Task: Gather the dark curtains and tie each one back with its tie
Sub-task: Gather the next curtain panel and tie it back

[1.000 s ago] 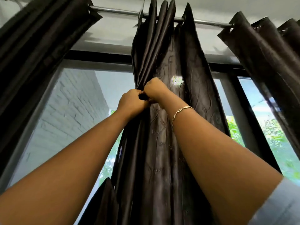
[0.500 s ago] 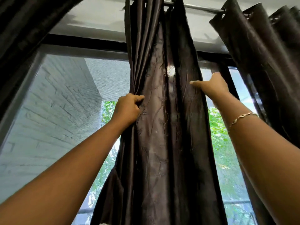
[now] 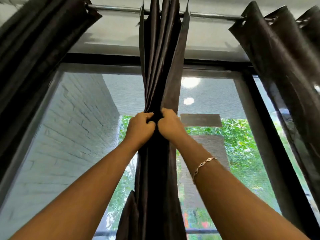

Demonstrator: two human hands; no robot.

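at the middle of the window [image 3: 83, 135], the dark curtain [image 3: 160, 66] hung bunched narrow. the right hand [image 3: 170, 126], out at its far edge half a second before, had swept in beside the left hand [image 3: 140, 129], both sets of fingers [image 3: 148, 117] clamped on the folds. gathering looked done; no tie showed

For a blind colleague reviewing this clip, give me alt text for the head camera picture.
A left hand and right hand, raised side by side, grip the gathered middle curtain, which hangs from a metal rod before a window. A left curtain and a right curtain hang at the edges; a bracelet circles the right wrist.
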